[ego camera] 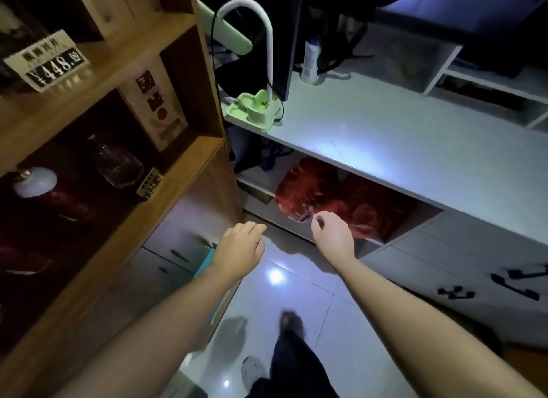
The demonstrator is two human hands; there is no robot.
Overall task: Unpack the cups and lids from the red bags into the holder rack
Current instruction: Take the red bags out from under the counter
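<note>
1. Dim light filled a narrow shop corner, where a white counter (415, 136) ran along the right and a wooden cabinet (127, 80) of bottles and price cards stood on the left. A green desk lamp (258, 107) sat at the counter's near end, and a pale tiled floor (296, 294) gleamed below.

2. 1 red bag (341, 199) lay bunched in the open shelf under the counter. It looked closed and full, though its contents could not be made out. Whether more than 1 bag lay there could not be told.

3. No cups, lids or holder rack showed anywhere in view. By this evidence the unpacking had not begun: the bag was not yet out of the shelf, and every cup and lid remained to be moved.

4. A person's 2 bare arms reached toward the shelf. The right hand (332, 234) hung just in front of the bag's lower edge, fingers loosely curled, thumb and forefinger near each other. It held nothing that could be seen, and whether it touched the plastic could not be told.

5. The left hand (241, 243) hovered lower left of the bag, clear of it, knuckles up, fingers relaxed and empty.

6. The likely next step was to take the bag's edge and draw it out.
</note>
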